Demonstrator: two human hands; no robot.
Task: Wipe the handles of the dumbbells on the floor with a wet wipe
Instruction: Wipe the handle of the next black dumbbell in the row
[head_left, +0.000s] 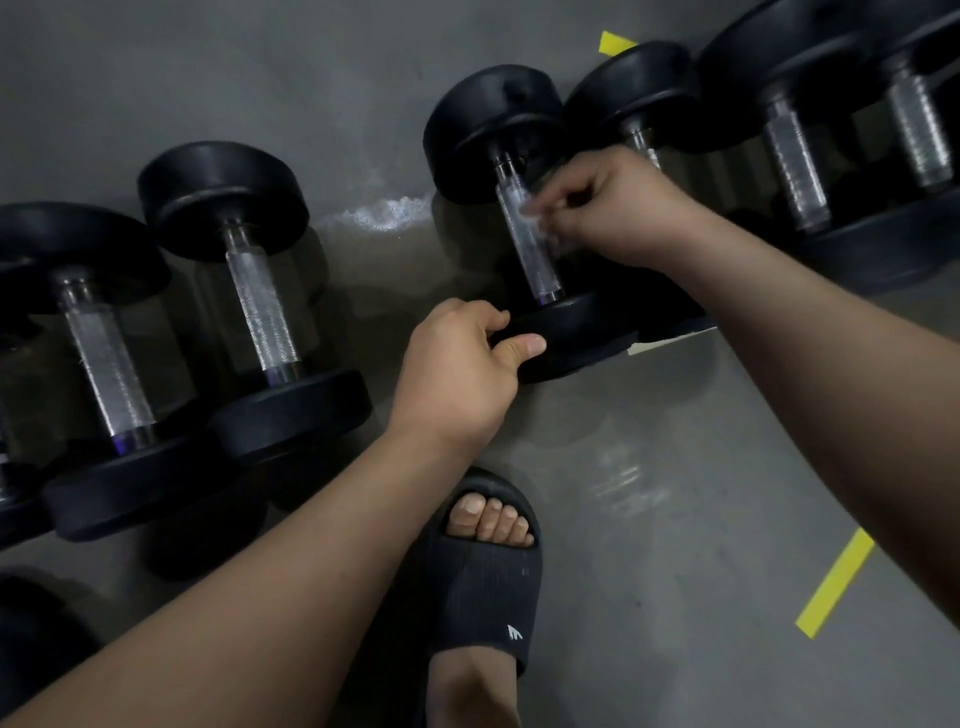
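Observation:
A black dumbbell lies on the grey floor in the middle of the view, its knurled metal handle pointing toward me. My right hand pinches a crumpled wet wipe against the upper right side of that handle. My left hand grips the rim of the dumbbell's near weight head, thumb on its front face. The wipe is blurred and mostly hidden by my fingers.
Two more dumbbells lie to the left and several bigger ones to the right, close beside the held one. My foot in a black slide sandal stands just below my left hand. Yellow tape strips mark the floor.

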